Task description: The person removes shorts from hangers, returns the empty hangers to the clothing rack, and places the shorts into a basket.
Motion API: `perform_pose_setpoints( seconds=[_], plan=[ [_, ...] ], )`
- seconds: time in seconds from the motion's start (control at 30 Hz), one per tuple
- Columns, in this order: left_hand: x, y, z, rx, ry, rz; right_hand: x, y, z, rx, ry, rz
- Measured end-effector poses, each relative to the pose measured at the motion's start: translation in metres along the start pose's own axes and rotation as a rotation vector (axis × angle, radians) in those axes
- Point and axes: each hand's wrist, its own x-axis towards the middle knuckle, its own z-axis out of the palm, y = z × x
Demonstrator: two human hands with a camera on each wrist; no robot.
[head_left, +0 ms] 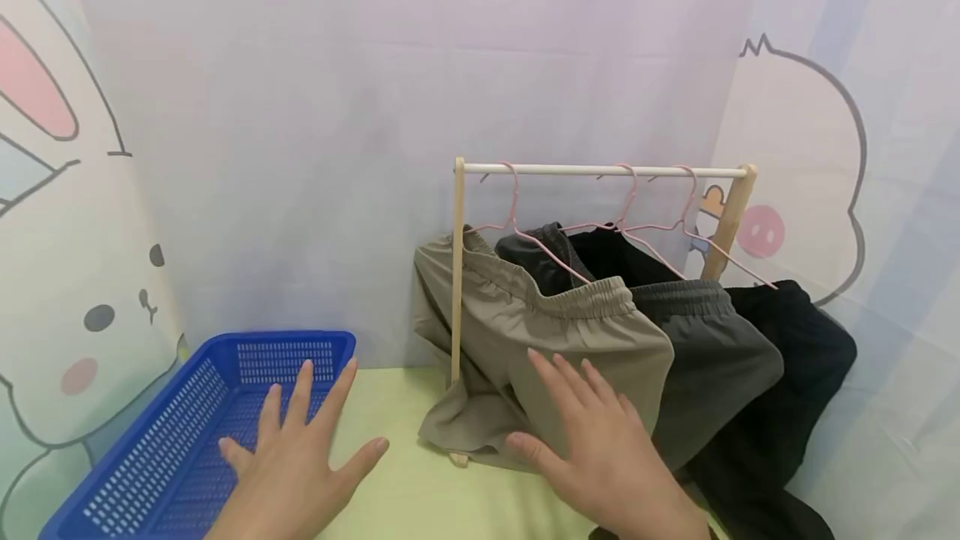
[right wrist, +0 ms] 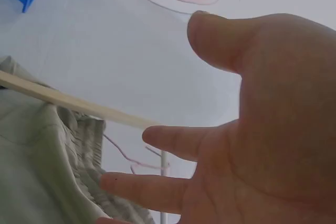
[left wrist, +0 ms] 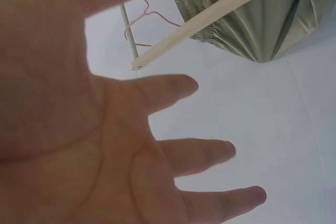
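My left hand (head_left: 288, 461) is spread, palm down, overlapping the right side of a blue plastic basket (head_left: 150, 432) in the head view; it holds nothing. My right hand (head_left: 600, 448), fingers straight and thumb out to the side, appears in front of the khaki pants (head_left: 555, 340), also holding nothing. Those pants have an elastic waistband and hang from a pink hanger (head_left: 514, 215). Behind them hang dark grey pants (head_left: 712, 357) and black pants (head_left: 802, 373) on two more pink hangers. In the left wrist view the bare palm (left wrist: 79, 140) faces the camera.
A small rack with a white rod (head_left: 555, 169) and wooden posts (head_left: 458, 273) carries the hangers. Beneath lies a light green tabletop (head_left: 382, 423). Curtains with a cartoon rabbit (head_left: 75, 273) and a pig (head_left: 795, 182) enclose the back and sides.
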Motion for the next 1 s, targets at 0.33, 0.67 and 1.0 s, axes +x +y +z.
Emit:
perform_pose_setpoints(
  seconds=[0.33, 0.67, 1.0],
  plan=[
    [0.003, 0.03, 0.004, -0.057, -0.013, 0.072, -0.007, 0.019, -0.027, 0.021, 0.347, -0.066],
    [0.018, 0.052, 0.012, -0.162, 0.029, 0.113, 0.007, 0.045, -0.038, 0.069, 0.674, -0.182],
    [0.047, 0.066, 0.032, -0.25, 0.136, 0.135, 0.028, 0.065, -0.029, 0.136, 0.738, -0.161]
  ],
)
